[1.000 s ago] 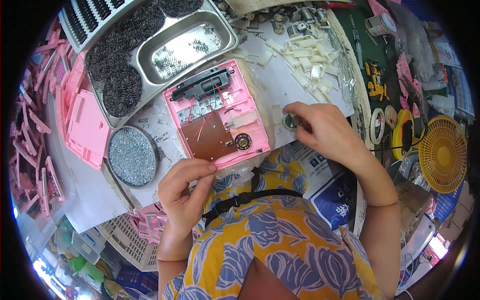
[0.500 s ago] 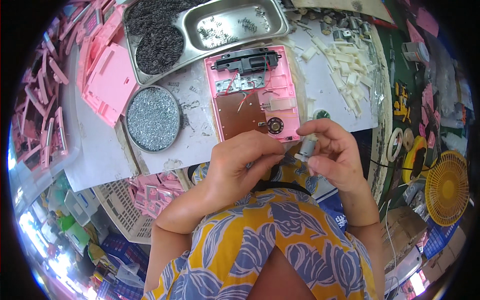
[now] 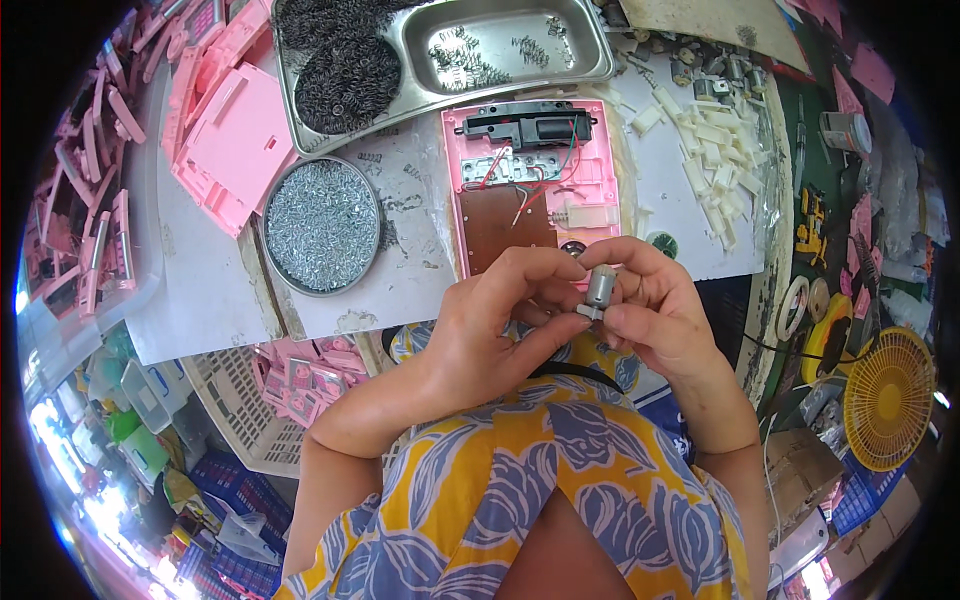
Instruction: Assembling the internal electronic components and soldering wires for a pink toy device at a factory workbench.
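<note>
My right hand [image 3: 665, 310] grips a small silver motor [image 3: 600, 287] upright between thumb and fingers. Closed in from the other side, my left hand [image 3: 505, 305] has its thumb and finger at a small white piece on the motor's lower end. Just beyond both hands lies a pink plastic housing [image 3: 606, 165]. Inside it are a black mechanism [image 3: 530, 127], a metal plate [image 3: 500, 170] with red and green wires, a brown board [image 3: 500, 222] and a white block [image 3: 593, 216]. My fingers hide the near edge of the housing and most of a round speaker [image 3: 572, 248].
Left of the housing stands a round tin [image 3: 322, 225] of small metal screws. A steel tray [image 3: 430, 105] of springs is behind. White plastic pieces [image 3: 720, 165] and motors [image 3: 712, 88] lie at right; pink panels [image 3: 235, 150] at left. A basket [image 3: 240, 410] of pink parts sits below the table.
My left hand has moved right and come to the motor. The motor, in my right hand, has shifted slightly left. The view has shifted, so the table's contents appear further right.
</note>
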Action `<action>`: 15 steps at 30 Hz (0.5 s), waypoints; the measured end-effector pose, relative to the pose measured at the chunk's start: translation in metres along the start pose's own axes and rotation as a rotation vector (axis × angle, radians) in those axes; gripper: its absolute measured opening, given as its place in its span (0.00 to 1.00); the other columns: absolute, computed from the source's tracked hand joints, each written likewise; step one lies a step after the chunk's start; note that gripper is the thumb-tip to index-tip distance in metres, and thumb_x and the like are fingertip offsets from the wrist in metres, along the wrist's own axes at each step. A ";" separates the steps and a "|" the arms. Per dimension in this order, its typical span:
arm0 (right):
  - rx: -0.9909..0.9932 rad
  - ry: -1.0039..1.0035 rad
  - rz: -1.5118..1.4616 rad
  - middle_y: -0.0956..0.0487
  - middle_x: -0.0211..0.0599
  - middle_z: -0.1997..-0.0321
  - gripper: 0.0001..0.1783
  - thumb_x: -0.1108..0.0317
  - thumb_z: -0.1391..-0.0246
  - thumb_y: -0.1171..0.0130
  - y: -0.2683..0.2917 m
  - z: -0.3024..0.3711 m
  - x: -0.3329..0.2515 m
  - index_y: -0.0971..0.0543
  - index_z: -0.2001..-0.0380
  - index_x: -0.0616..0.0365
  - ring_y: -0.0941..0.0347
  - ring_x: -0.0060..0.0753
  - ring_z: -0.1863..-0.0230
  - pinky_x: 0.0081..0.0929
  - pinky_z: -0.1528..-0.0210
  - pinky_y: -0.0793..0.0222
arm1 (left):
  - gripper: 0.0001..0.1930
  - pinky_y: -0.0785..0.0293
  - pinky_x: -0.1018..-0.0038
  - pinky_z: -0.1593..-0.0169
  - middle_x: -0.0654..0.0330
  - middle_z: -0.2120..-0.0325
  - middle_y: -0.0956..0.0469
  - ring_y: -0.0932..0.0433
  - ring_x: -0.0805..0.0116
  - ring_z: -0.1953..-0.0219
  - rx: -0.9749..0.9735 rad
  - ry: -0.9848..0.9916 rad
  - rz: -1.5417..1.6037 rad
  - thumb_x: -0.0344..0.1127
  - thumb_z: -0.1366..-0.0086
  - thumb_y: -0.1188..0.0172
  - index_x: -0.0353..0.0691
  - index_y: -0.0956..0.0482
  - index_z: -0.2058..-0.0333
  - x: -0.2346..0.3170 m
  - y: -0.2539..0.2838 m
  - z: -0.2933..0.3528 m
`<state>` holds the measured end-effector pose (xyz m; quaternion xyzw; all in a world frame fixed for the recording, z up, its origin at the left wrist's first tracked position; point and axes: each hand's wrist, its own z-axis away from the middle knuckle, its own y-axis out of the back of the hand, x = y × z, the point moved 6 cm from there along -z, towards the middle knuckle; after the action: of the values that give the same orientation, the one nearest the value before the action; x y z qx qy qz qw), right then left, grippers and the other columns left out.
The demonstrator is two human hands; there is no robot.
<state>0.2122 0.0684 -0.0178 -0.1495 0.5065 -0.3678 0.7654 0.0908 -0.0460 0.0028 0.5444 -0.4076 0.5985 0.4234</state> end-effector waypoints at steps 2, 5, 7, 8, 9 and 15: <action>0.042 0.056 0.104 0.20 0.29 0.64 0.27 0.74 0.43 0.35 -0.001 -0.001 -0.003 0.28 0.41 0.63 0.28 0.14 0.72 0.14 0.69 0.31 | 0.24 0.17 0.73 0.52 0.53 0.58 0.19 0.17 0.69 0.56 0.019 -0.037 -0.025 0.15 0.37 0.37 0.33 0.34 0.45 0.002 0.000 0.000; 0.121 0.293 0.434 0.19 0.32 0.62 0.23 0.77 0.45 0.35 -0.008 0.007 -0.009 0.25 0.45 0.62 0.26 0.17 0.70 0.17 0.68 0.30 | 0.22 0.16 0.72 0.61 0.55 0.62 0.18 0.14 0.62 0.59 0.156 -0.102 0.023 0.20 0.40 0.32 0.36 0.27 0.48 -0.002 0.001 0.001; 0.126 0.504 0.856 0.19 0.36 0.60 0.21 0.79 0.48 0.33 -0.012 0.015 -0.015 0.22 0.50 0.61 0.25 0.21 0.67 0.19 0.68 0.28 | 0.21 0.16 0.70 0.62 0.55 0.64 0.18 0.14 0.59 0.61 0.157 -0.210 -0.120 0.20 0.41 0.32 0.36 0.26 0.50 0.003 0.001 0.002; 0.106 0.561 0.946 0.19 0.37 0.60 0.20 0.79 0.51 0.31 -0.014 0.015 -0.021 0.21 0.52 0.60 0.24 0.24 0.67 0.21 0.68 0.27 | 0.21 0.17 0.69 0.62 0.54 0.65 0.18 0.14 0.57 0.62 0.159 -0.263 -0.195 0.19 0.42 0.31 0.36 0.26 0.50 0.007 0.002 0.003; 0.086 0.619 1.036 0.19 0.38 0.60 0.20 0.79 0.53 0.30 -0.017 0.013 -0.033 0.20 0.55 0.60 0.23 0.27 0.67 0.22 0.68 0.26 | 0.20 0.17 0.69 0.61 0.53 0.64 0.18 0.14 0.58 0.61 0.132 -0.356 -0.303 0.18 0.42 0.32 0.34 0.27 0.51 0.012 0.001 0.003; 0.052 0.839 1.197 0.18 0.37 0.61 0.22 0.77 0.62 0.25 -0.029 0.020 -0.047 0.18 0.60 0.56 0.21 0.38 0.67 0.29 0.68 0.24 | 0.16 0.19 0.69 0.59 0.48 0.65 0.17 0.15 0.59 0.62 0.128 -0.470 -0.320 0.14 0.43 0.35 0.32 0.27 0.57 0.018 0.001 0.004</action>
<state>0.2078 0.0794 0.0398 0.3245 0.7431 0.0751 0.5803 0.0898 -0.0492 0.0211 0.7511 -0.3649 0.4060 0.3712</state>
